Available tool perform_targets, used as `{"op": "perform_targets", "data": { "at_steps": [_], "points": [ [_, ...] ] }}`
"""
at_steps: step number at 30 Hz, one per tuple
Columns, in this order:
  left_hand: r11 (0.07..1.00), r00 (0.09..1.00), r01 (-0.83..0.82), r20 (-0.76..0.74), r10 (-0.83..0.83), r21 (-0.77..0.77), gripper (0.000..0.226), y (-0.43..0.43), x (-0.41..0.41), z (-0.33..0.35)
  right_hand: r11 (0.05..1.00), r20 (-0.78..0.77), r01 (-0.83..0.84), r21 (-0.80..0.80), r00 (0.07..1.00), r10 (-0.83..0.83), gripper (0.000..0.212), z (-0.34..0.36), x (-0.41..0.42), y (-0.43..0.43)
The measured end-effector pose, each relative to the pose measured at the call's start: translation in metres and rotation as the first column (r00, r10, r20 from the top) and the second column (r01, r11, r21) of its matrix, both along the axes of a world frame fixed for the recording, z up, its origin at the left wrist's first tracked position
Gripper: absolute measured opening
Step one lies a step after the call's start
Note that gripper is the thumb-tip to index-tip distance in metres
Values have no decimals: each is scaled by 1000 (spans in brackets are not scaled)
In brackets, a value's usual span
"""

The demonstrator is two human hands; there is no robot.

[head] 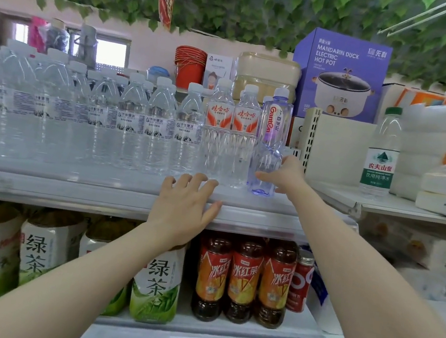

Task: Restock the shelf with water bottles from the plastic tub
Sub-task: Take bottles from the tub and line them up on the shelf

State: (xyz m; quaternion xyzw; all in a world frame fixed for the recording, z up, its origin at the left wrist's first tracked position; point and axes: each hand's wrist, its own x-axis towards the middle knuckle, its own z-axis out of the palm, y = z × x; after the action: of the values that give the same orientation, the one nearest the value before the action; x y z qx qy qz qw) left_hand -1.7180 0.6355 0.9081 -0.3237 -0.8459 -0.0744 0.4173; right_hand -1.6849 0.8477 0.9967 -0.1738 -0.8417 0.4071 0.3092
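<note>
The shelf [69,190] runs under both hands, its front rim beneath the left palm. A long row of clear water bottles [124,126] fills it to the left of that hand, and two red-labelled bottles [230,129] stand just beyond its fingertips. A purple-tinted bottle [274,130] stands upright at the row's end, just beside the red-labelled pair. The right hand [287,175] grips its lower half, thumb across the front and fingers curled behind. The left hand [184,209] lies flat on the rim, fingers loosely spread, holding nothing. The tub is out of view.

The step looks like seating this bottle. Done well, it stays upright, slides level with its neighbours with the label facing out, and is released only once its base sits flat. The perforated post [307,140] just right of the gripping hand needs minding.
</note>
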Motion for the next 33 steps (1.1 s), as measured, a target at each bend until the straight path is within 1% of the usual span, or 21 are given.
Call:
{"op": "perform_targets", "data": {
  "at_steps": [5,8,16,19,23,24,25,26,27,28,29,30,31,32,33],
  "points": [
    [1000,999,0,-37,0,16,52,1,-3,-2,998,15,50,37,999,-51,55,-2,-19,6],
    [1000,999,-3,-48,4,19,51,2,-4,-2,997,7,61,48,998,-61,52,-2,-27,9],
    [1000,998,-6,-68,7,22,49,2,-4,-4,995,16,68,68,998,-69,53,-5,-38,15],
    [1000,997,-11,-70,12,20,49,2,-5,-3,997,46,47,55,998,-50,55,-4,-35,12],
    [1000,998,-15,-68,16,12,49,2,-5,-3,997,36,9,78,999,-12,54,-4,-28,8],
    [1000,997,-14,-73,14,8,49,2,-5,-3,996,43,0,85,999,-4,50,-4,-28,9],
    [1000,997,-14,-74,14,3,49,2,-5,-3,996,68,-2,92,998,-4,39,-4,-26,9],
    [1000,997,-17,-75,17,-2,48,2,-5,-3,994,84,10,109,996,-19,24,-4,-25,10],
    [1000,997,-19,-69,19,-7,48,3,-4,-3,993,109,18,115,994,-30,20,-3,-20,8],
    [1000,998,-21,-57,21,-15,49,2,-4,-2,994,132,15,111,991,-29,24,-1,-13,6],
    [999,999,-22,-34,22,-23,51,2,-3,0,994,143,2,105,990,-17,21,1,-9,5],
    [999,1000,-22,-1,22,-31,55,1,-2,2,994,151,-19,107,989,2,12,4,0,2],
    [999,999,-24,33,26,-39,60,1,0,3,993,168,-20,113,986,1,22,5,6,2],
    [998,998,-27,63,31,-51,64,1,2,5,992,154,-17,125,988,-2,36,6,18,-4],
    [997,995,-33,93,40,-67,65,0,3,6,988,153,-8,157,988,-17,43,6,26,-7]
  ]
}}
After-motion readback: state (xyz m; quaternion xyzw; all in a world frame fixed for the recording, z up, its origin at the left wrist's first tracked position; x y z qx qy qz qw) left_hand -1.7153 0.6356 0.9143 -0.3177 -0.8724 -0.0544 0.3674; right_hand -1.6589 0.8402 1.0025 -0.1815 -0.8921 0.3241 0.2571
